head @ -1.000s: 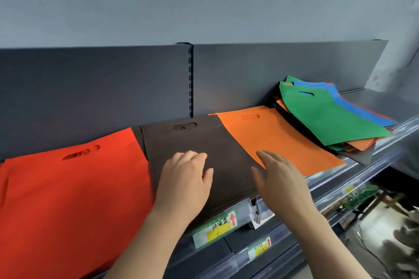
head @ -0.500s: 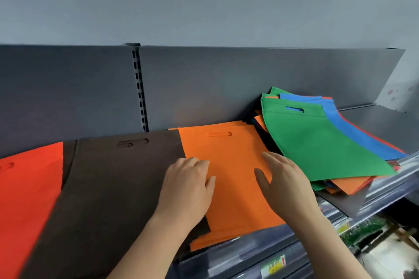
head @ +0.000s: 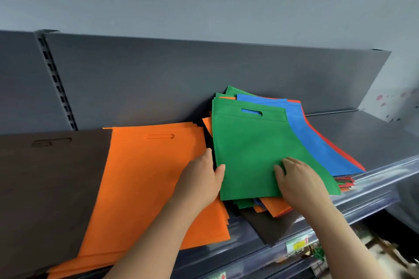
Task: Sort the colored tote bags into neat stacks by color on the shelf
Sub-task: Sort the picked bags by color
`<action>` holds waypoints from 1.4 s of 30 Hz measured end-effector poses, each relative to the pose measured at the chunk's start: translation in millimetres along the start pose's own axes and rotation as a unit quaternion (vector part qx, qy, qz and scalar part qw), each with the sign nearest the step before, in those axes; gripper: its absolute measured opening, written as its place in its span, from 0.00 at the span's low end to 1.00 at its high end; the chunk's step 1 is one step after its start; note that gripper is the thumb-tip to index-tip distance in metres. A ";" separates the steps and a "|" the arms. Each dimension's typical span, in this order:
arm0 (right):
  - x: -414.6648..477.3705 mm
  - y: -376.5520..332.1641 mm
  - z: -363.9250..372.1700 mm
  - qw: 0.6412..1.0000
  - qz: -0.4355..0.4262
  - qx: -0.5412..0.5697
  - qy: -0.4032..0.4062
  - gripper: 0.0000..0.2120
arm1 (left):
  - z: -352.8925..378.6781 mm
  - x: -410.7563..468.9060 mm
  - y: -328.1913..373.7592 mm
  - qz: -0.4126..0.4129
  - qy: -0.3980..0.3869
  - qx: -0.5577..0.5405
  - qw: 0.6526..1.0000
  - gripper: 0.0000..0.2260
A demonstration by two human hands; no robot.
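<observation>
At three o'clock on the grey metal shelf, the flat green non-woven tote bag is being pinched at its edge by the left hand and pressed by the flat, unclenched right hand, likely to be lifted off the mixed pile.

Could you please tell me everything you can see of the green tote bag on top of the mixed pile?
The flat green non-woven fabric tote bag lies on top of the mixed-colour pile of bags at the right of the grey metal shelf. Its die-cut handle slot sits near the far edge, with blue showing through. It looks smooth and uncreased, turned slightly askew. The left hand touches its left edge, thumb on top; the right hand rests on its near right part. A blue bag lies beneath it.
</observation>
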State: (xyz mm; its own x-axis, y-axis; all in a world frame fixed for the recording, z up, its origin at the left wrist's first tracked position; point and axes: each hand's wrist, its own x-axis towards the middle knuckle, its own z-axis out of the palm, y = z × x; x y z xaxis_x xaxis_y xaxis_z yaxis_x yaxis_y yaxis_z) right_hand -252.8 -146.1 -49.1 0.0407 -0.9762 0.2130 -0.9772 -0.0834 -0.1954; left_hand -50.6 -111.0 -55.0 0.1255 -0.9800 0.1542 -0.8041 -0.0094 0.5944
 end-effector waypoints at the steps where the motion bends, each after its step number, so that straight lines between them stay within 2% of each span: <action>1: -1.6 1.8 0.0 1.000 -0.012 0.001 0.000 0.12 | 1.3 1.6 5.1 -0.012 0.003 -0.023 1.000 0.19; 6: -8.5 4.4 -5.8 0.994 -0.073 0.074 -0.018 0.13 | -3.1 -0.1 12.4 -0.062 0.081 -0.075 0.992 0.24; 8: -5.4 11.9 -11.2 0.992 -0.063 0.110 -0.017 0.12 | -4.8 -1.6 8.4 -0.081 0.085 -0.096 0.988 0.27; 10: 0.8 24.9 -13.6 0.996 -0.021 0.089 -0.010 0.13 | -5.3 -3.7 6.7 -0.115 0.060 -0.109 0.986 0.28; 13: 6.4 38.8 -13.0 0.999 0.036 0.026 -0.025 0.14 | -0.9 -3.9 8.6 -0.148 0.013 -0.086 0.985 0.24; 15: 6.4 40.2 -10.2 0.999 0.032 0.014 -0.032 0.14 | 2.4 -2.6 12.7 -0.149 0.007 -0.089 0.985 0.23; 19: 3.7 35.6 -10.7 0.999 0.002 0.033 -0.030 0.14 | 0.3 -2.2 18.1 -0.156 0.051 -0.136 0.977 0.14; 22: 3.9 35.6 -14.5 0.998 0.012 0.050 -0.029 0.19 | -6.7 -4.6 19.4 -0.163 0.079 -0.203 0.962 0.13; 26: 5.7 34.3 -11.9 0.999 0.029 0.003 -0.039 0.23 | -16.9 -11.6 19.1 -0.146 0.091 -0.239 0.956 0.11; 29: 6.5 24.2 -8.6 0.995 0.027 0.084 -0.040 0.25 | -23.1 -18.4 16.0 -0.128 0.103 -0.234 0.958 0.10; 32: 3.9 12.5 -10.3 0.978 0.037 0.205 -0.034 0.26 | -28.1 -25.7 9.2 -0.114 0.115 -0.216 0.963 0.11; 34: -0.2 4.7 -12.1 0.968 0.037 0.247 -0.019 0.26 | -33.9 -31.7 1.7 -0.109 0.120 -0.203 0.966 0.12; 42: -31.1 -52.4 -20.5 0.962 -0.014 0.273 0.013 0.23 | -82.5 -70.3 -41.7 -0.102 0.173 -0.114 0.973 0.08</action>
State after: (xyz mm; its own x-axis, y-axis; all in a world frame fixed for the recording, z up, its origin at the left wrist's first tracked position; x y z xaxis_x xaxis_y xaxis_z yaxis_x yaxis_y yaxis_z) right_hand -207.1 -107.2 -25.8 0.0535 -0.9674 0.2473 -0.7208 -0.2088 -0.6609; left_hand 22.1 -25.4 -25.6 0.4886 -0.8369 0.2468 -0.5973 -0.1146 0.7938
